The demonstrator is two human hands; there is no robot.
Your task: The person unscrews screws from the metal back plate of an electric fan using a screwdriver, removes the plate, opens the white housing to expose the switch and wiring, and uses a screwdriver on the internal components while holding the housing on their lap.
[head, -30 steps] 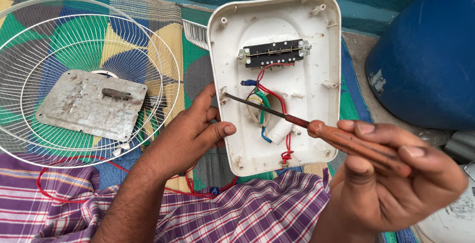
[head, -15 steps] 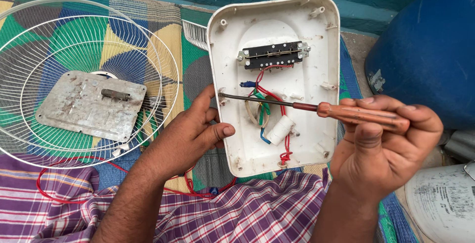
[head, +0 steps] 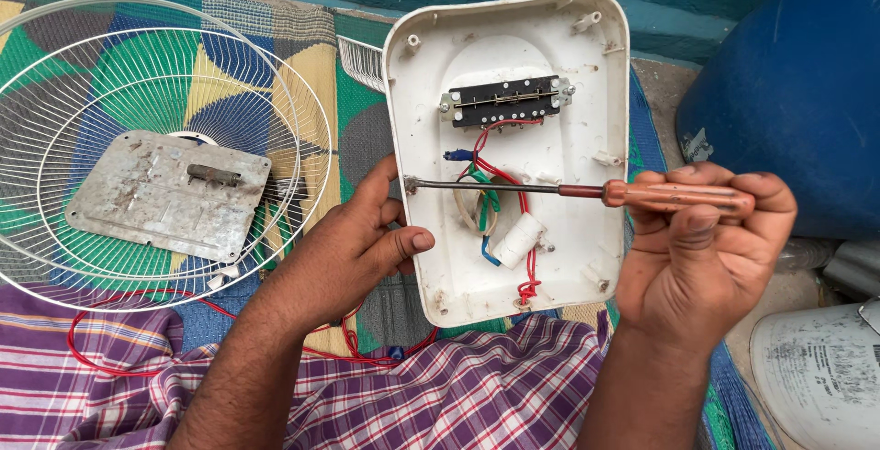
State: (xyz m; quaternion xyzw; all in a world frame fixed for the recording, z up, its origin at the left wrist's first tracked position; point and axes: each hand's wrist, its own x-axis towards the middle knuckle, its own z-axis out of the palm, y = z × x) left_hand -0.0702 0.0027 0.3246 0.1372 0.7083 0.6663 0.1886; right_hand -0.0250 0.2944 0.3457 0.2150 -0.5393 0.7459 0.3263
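White plastic housing lies open at centre, its wiring exposed. The left hand grips its left edge; the right hand pinches a screwdriver, tip at a left-edge screw post. A metal plate rests on the fan guard, far left.

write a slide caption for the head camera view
Left hand steadies an open white plastic housing with exposed wiring while the right hand holds a screwdriver across it, tip at its left edge.
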